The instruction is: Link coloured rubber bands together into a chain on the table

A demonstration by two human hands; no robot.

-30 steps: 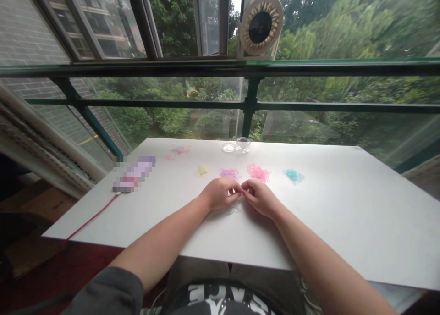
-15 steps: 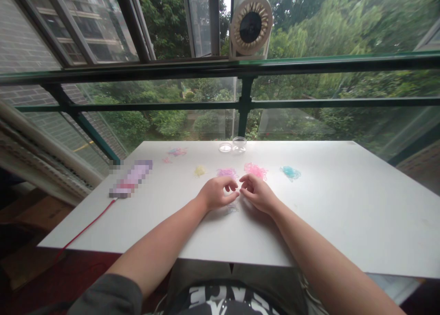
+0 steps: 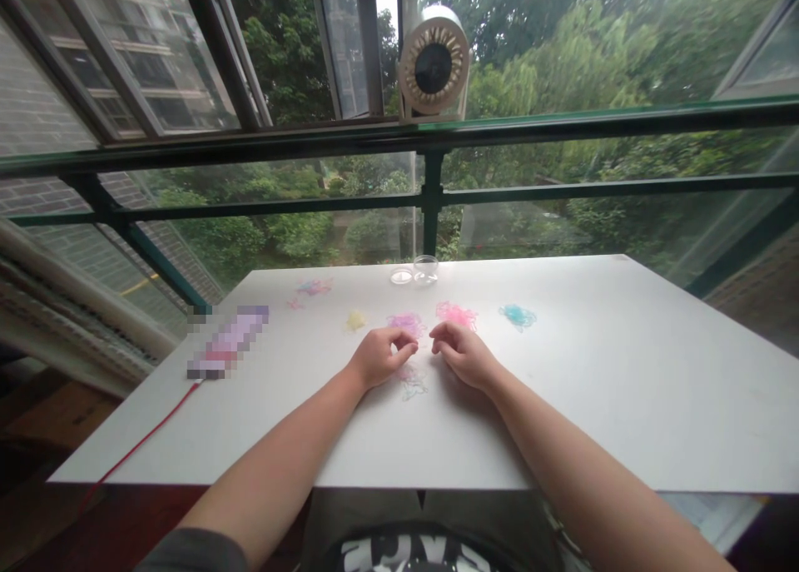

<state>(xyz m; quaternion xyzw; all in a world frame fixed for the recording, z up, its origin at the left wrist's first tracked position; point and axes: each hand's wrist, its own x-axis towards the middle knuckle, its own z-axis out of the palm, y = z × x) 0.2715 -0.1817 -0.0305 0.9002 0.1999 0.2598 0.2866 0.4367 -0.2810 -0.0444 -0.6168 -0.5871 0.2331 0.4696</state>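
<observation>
Where the view is crossed by a green railing [image 3: 537, 131], a white table [image 3: 599, 389] is seen below it, and a round-faced white device [image 3: 433, 67] is set above. On the table, the left hand [image 3: 376, 360] and right hand [image 3: 465, 357] are held apart, fingers curled; whether anything tiny is pinched in either cannot be told. To the left, a pixelated oblong object [image 3: 230, 341] is joined by a red cable [image 3: 150, 429]. Just beyond the right hand a pink pile [image 3: 456, 314] of thin loops is spread, and just beyond the left a purple pile [image 3: 405, 323]. A teal pile [image 3: 518, 316] is placed farther right, a mixed-colour pile [image 3: 315, 287] far left. Pale loops [image 3: 414, 385] are scattered beside the left hand. Behind the piles, a clear container [image 3: 426, 272] is stood beside a clear round lid [image 3: 401, 277]. A yellow pile [image 3: 355, 320] is seen left of the purple one.
</observation>
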